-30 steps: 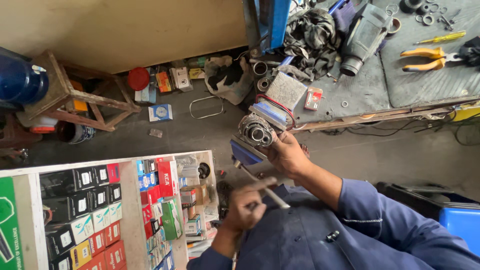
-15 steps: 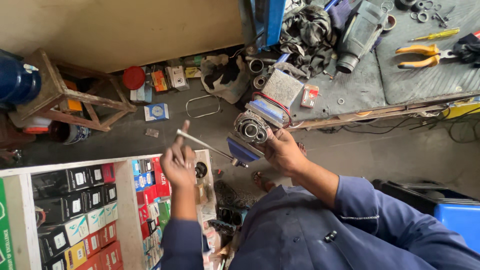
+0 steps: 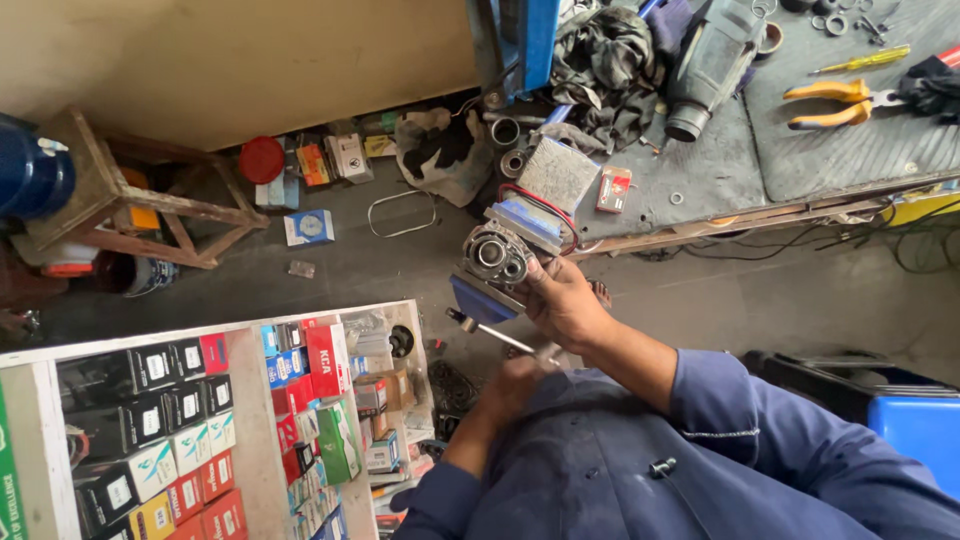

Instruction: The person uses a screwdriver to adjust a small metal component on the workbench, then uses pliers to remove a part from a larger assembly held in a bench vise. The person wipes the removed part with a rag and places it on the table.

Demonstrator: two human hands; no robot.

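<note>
My right hand (image 3: 565, 300) grips a grey metal housing (image 3: 497, 255) with round bearing seats, held against a blue block (image 3: 478, 296) at the edge of the workbench. Red wires (image 3: 540, 200) loop over a blue-and-grey piece just behind it. My left hand (image 3: 512, 385) is lower, close to my chest, closed around a thin metal rod tool (image 3: 490, 333). The rod's tip points up and left toward the underside of the housing. Both sleeves are dark blue.
The workbench (image 3: 720, 170) carries orange-handled pliers (image 3: 835, 102), a yellow screwdriver (image 3: 860, 62), a grey motor body (image 3: 710, 65) and dark rags (image 3: 600, 60). A wooden stool (image 3: 120, 200) and a blue cylinder (image 3: 30, 175) stand at left. A rack of small boxes (image 3: 200, 420) fills the lower left. A blue bin (image 3: 900, 430) sits at right.
My left hand swung out to the left with the rod raised, then came back in under the housing near my chest. My right hand stayed on the housing.
</note>
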